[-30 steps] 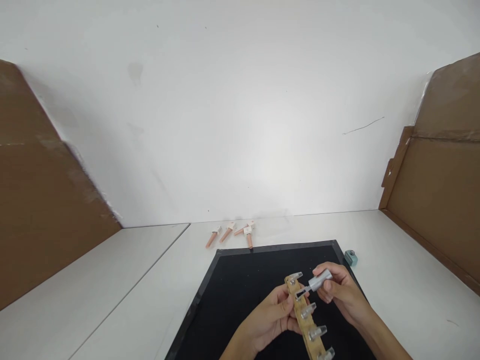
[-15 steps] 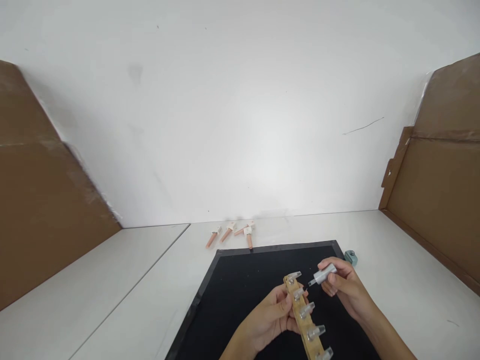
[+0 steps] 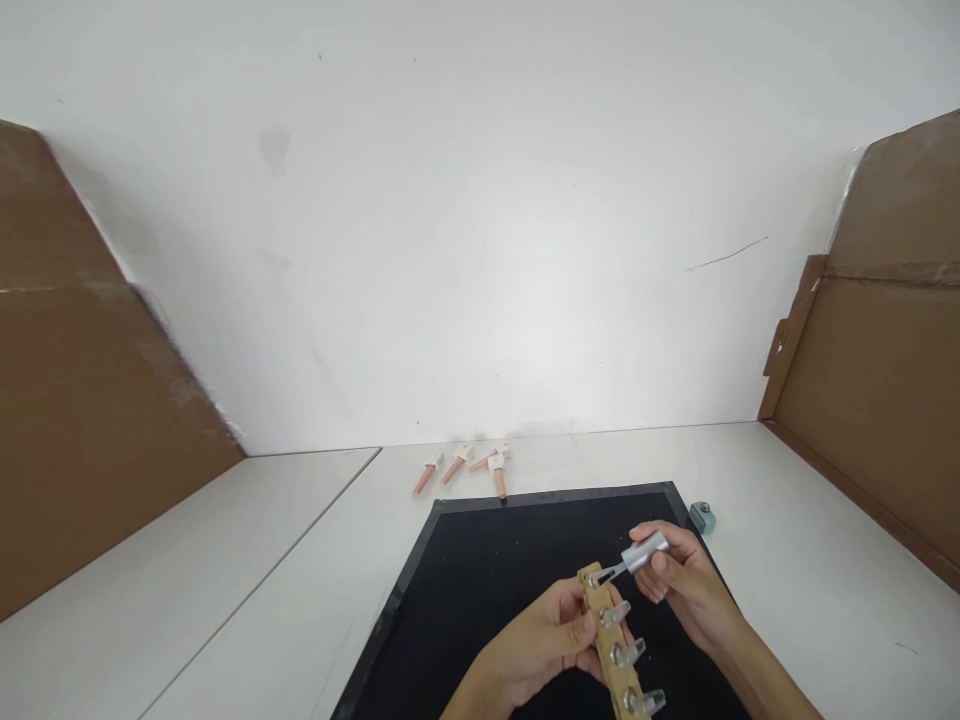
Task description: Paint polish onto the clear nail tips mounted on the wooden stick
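My left hand [image 3: 555,640] is closed around a wooden strip [image 3: 616,668], which slants down toward the bottom edge. Several clear nail tips [image 3: 628,653] stick out from its right side. My right hand [image 3: 686,575] pinches the silver cap of a nail polish brush [image 3: 646,551]. The brush's thin end points left and meets the far end of the strip, at the topmost nail tip; whether it touches is too small to tell. Just beyond my right hand stands a small teal nail polish bottle [image 3: 703,517] with a dark opening on top.
A black mat [image 3: 480,570] with a grey border lies under both hands on the white table [image 3: 285,590]. Several small bottles with pinkish caps [image 3: 500,478] lie behind it, near the white wall [image 3: 510,250]. Cardboard panels [image 3: 877,400] stand on both sides.
The strip has shifted slightly down and right in my left hand. The brush end has moved left and down onto the strip's far end. My right hand has come slightly left.
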### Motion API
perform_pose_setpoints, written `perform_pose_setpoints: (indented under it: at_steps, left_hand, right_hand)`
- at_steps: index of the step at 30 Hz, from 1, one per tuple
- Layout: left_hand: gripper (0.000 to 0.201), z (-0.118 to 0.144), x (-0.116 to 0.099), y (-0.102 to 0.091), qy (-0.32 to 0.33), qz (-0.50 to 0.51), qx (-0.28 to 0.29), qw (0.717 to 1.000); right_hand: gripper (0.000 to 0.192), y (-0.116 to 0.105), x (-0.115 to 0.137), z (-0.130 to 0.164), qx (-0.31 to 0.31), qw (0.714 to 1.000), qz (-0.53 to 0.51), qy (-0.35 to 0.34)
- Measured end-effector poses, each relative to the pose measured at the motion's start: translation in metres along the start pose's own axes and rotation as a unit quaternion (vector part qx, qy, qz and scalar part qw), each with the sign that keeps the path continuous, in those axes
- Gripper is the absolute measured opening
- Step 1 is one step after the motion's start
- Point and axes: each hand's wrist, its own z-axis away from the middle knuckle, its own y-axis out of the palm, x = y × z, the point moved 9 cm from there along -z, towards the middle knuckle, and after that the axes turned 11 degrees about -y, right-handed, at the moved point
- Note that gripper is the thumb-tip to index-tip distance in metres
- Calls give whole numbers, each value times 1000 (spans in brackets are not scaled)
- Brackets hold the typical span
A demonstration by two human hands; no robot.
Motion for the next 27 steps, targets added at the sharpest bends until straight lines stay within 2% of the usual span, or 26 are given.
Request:
perform_pose_setpoints:
  at_steps: [14,22,27]
  left_hand:
    - [47,2,2,-4,8,14,8,1000]
    - [46,-1,1,-2,13,-7,17,1000]
    - [46,2,0,0,13,-3,18,1000]
  right_hand:
    - [22,-8,3,-2,-23,1000,-8,-12]
    - [26,-2,0,-1,-1,1000,8,8]
    - [30,-6,8,-2,-30,999,17,0]
